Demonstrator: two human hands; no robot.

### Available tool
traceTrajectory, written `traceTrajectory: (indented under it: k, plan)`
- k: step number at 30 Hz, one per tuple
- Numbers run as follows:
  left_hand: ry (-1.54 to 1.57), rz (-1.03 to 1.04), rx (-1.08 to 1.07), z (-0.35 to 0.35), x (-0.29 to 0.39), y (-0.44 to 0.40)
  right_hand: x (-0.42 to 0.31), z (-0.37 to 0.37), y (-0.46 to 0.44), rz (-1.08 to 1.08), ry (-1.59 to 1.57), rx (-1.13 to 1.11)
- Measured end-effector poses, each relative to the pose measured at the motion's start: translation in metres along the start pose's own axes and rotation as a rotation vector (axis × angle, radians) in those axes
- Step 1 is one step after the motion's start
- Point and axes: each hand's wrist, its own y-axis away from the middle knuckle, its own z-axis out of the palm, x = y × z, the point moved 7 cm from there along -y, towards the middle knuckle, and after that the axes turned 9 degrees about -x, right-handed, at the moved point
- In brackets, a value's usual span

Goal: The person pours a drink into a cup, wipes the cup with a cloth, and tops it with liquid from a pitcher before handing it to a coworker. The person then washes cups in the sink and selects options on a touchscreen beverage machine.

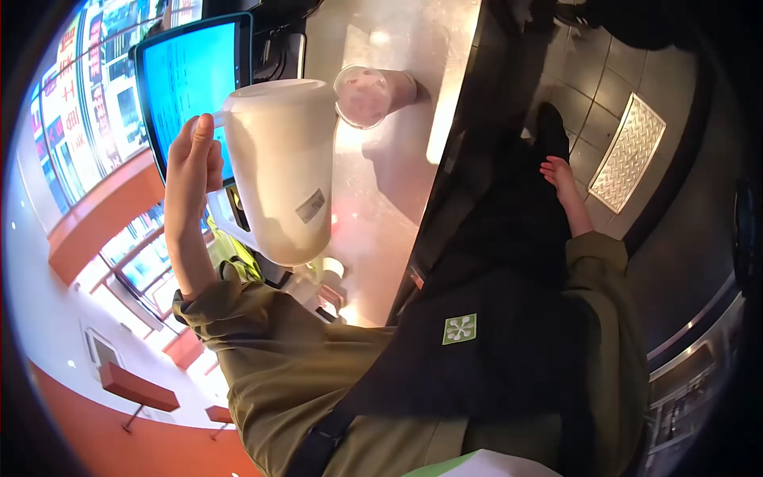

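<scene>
My left hand (195, 155) is closed around the handle of a large whitish pitcher (278, 175), thumb on top. The pitcher is held up over the counter's left side and carries a small dark label near one end. Just past it, on the metal counter (389, 187), is a clear cup (375, 95) with a pinkish drink inside. My right hand (559, 172) hangs away from the counter, above the floor, its fingers apart and nothing in them.
A lit blue screen (191, 87) stands behind my left hand. Small items (330, 274), partly hidden by the pitcher, lie at the near end of the counter. On the right are floor tiles (584, 63) and a ridged metal plate (628, 153).
</scene>
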Motion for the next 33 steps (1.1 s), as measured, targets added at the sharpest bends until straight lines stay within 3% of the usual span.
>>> traceTrajectory:
  k: [11, 16, 24, 33]
  plan:
    - [-0.129, 0.058, 0.017, 0.007, 0.016, -0.006, 0.037, -0.011, 0.023, 0.033, -0.045, 0.047]
    - [-0.007, 0.065, -0.010, 0.007, 0.002, -0.001, 0.043, -0.014, 0.017, 0.048, -0.015, 0.036]
    - [0.190, 0.240, -0.009, 0.007, -0.030, 0.010, 0.030, -0.014, 0.022, 0.084, 0.073, 0.045]
    - [0.097, 0.312, 0.027, 0.013, -0.039, 0.020, 0.020, -0.010, 0.020, 0.131, 0.180, 0.038]
